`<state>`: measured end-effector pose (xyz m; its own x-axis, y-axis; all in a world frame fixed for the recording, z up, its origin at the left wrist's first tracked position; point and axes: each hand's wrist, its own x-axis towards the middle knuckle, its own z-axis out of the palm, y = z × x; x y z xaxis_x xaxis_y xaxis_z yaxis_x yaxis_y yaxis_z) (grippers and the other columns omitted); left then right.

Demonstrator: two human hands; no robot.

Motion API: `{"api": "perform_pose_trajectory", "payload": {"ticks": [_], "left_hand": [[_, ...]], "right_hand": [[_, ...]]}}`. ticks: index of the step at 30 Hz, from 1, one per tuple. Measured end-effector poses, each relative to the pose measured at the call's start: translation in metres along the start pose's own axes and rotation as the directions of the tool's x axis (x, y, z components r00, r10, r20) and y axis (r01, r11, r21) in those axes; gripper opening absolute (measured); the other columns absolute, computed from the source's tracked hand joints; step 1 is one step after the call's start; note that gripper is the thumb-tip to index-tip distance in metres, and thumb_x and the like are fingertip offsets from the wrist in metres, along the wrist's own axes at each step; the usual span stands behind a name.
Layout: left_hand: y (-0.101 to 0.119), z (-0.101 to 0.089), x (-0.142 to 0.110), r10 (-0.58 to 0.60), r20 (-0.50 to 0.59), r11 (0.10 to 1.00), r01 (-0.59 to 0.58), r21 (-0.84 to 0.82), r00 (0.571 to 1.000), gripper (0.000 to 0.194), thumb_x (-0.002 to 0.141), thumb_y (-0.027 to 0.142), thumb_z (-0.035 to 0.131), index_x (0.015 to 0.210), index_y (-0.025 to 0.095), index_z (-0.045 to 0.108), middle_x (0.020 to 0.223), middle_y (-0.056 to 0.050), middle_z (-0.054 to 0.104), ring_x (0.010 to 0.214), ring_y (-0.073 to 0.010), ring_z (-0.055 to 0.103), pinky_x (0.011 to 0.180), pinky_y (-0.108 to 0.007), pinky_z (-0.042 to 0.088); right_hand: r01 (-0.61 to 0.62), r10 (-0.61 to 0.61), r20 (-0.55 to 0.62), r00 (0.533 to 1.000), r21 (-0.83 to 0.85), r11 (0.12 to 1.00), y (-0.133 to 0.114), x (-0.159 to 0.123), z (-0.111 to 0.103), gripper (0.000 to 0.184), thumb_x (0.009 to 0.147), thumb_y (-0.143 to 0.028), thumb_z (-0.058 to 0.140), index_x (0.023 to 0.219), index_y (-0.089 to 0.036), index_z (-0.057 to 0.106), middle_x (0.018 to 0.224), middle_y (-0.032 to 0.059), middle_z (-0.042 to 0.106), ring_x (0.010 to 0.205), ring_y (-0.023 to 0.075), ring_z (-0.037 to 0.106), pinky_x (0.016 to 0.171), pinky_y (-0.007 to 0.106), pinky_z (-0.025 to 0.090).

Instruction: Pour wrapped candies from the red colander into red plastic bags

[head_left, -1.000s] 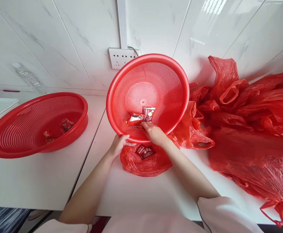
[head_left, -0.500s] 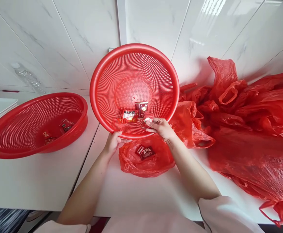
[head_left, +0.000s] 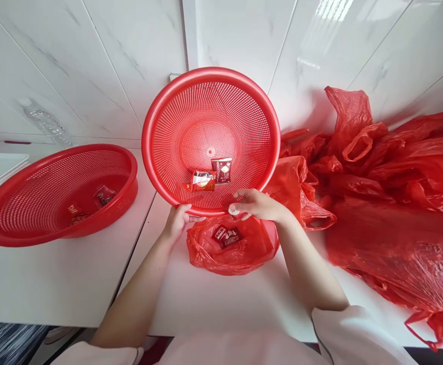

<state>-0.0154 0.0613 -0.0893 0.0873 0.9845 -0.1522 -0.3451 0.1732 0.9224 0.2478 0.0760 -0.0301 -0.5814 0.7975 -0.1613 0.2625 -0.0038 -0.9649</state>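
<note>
My left hand [head_left: 179,222] grips the near rim of a red plastic colander [head_left: 211,106], tilted so its inside faces me. Inside it lie a red and white snack packet [head_left: 203,181] and a dark red packet [head_left: 223,170]. My right hand [head_left: 257,205] is closed on a small red and white packet [head_left: 234,209], mostly covered by the fingers, at the colander's near rim. Just below, an open red plastic bag [head_left: 221,263] holds a small red packet [head_left: 219,232] and a dark red packet [head_left: 231,238].
A second red colander [head_left: 128,203] with a few packets leans tilted at the left. Red plastic bags [head_left: 396,233] pile up on the right of the white table [head_left: 54,289]. A clear bottle [head_left: 48,124] and a white tray [head_left: 1,170] are at the back left.
My right hand has drawn the small packet from inside the colander toward me, down to the rim above the bag. My left hand and the colander stay nearly in place.
</note>
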Motion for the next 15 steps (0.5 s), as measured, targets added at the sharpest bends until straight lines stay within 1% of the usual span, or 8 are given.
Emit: {"api": "perform_pose_trajectory", "payload": {"ticks": [2,4,6,7,9,11,13,15], "left_hand": [[-0.001,-0.001,0.001,-0.011,0.001,1.000,0.011,-0.001,1.000,0.045,0.074,0.030,0.062,0.114,0.009,0.059,0.110,-0.014,0.069,0.101,-0.0345,0.067,0.078,-0.051,0.060],[-0.002,-0.002,0.001,-0.021,0.026,1.000,0.021,-0.005,0.999,0.047,0.076,0.030,0.062,0.117,0.008,0.058,0.112,-0.015,0.069,0.102,-0.0351,0.066,0.080,-0.052,0.059],[-0.002,-0.001,0.000,-0.038,0.055,0.999,0.039,-0.004,0.998,0.048,0.077,0.029,0.063,0.120,0.008,0.057,0.116,-0.017,0.067,0.104,-0.0358,0.066,0.081,-0.053,0.059],[-0.001,0.001,-0.001,-0.050,0.070,0.999,0.050,0.001,0.996,0.049,0.078,0.028,0.063,0.122,0.008,0.056,0.118,-0.017,0.066,0.105,-0.0361,0.065,0.081,-0.053,0.059],[0.001,0.006,-0.005,-0.072,0.102,0.997,0.071,0.013,0.992,0.052,0.080,0.027,0.063,0.128,0.010,0.052,0.124,-0.017,0.063,0.107,-0.0364,0.064,0.081,-0.053,0.059],[0.002,0.012,-0.010,-0.084,0.152,0.996,0.081,0.025,0.985,0.058,0.082,0.026,0.062,0.136,0.015,0.047,0.130,-0.016,0.060,0.110,-0.0361,0.063,0.082,-0.053,0.059],[0.001,0.016,-0.015,-0.100,0.197,0.995,0.094,0.043,0.975,0.060,0.084,0.026,0.060,0.140,0.017,0.044,0.130,-0.016,0.060,0.112,-0.0360,0.062,0.082,-0.052,0.059],[-0.001,0.019,-0.019,-0.119,0.221,0.992,0.107,0.063,0.968,0.057,0.085,0.028,0.059,0.139,0.015,0.046,0.126,-0.016,0.063,0.111,-0.0364,0.062,0.083,-0.052,0.059]], "right_hand": [[0.038,-0.023,0.071,0.997,-0.220,0.975,-0.004,-0.006,0.001,0.029,0.084,-0.045,0.063,0.087,-0.017,0.068,0.081,0.0029,0.070,0.073,0.0153,0.065,0.064,0.025,0.051],[0.120,-0.093,0.088,0.992,-0.384,0.915,-0.007,-0.007,0.007,0.031,0.089,-0.046,0.057,0.082,-0.018,0.068,0.076,0.0014,0.068,0.070,0.0142,0.063,0.065,0.026,0.048],[0.180,-0.214,-0.022,0.977,-0.460,0.870,-0.008,-0.002,0.017,0.033,0.093,-0.045,0.050,0.085,-0.018,0.068,0.076,0.0012,0.068,0.069,0.0139,0.061,0.067,0.027,0.047],[0.203,-0.285,-0.104,0.953,-0.480,0.854,-0.007,0.001,0.023,0.032,0.094,-0.043,0.048,0.090,-0.018,0.067,0.081,0.0021,0.068,0.072,0.0145,0.062,0.070,0.028,0.048],[0.249,-0.423,-0.231,0.876,-0.535,0.807,-0.003,0.011,0.035,0.029,0.095,-0.039,0.048,0.109,-0.018,0.064,0.105,0.0073,0.068,0.094,0.0185,0.064,0.085,0.033,0.050],[0.276,-0.529,-0.251,0.811,-0.632,0.724,0.003,0.022,0.043,0.043,0.094,-0.037,0.052,0.133,-0.019,0.050,0.140,0.0123,0.050,0.128,0.0239,0.048,0.105,0.042,0.040],[0.256,-0.565,-0.213,0.797,-0.728,0.636,0.010,0.029,0.047,0.061,0.092,-0.038,0.054,0.147,-0.021,0.033,0.156,0.0114,0.028,0.144,0.0269,0.024,0.116,0.051,0.023],[0.215,-0.547,-0.188,0.816,-0.779,0.589,0.015,0.033,0.047,0.068,0.092,-0.040,0.055,0.151,-0.022,0.025,0.156,0.0115,0.028,0.145,0.0284,0.022,0.117,0.057,0.013]]}}
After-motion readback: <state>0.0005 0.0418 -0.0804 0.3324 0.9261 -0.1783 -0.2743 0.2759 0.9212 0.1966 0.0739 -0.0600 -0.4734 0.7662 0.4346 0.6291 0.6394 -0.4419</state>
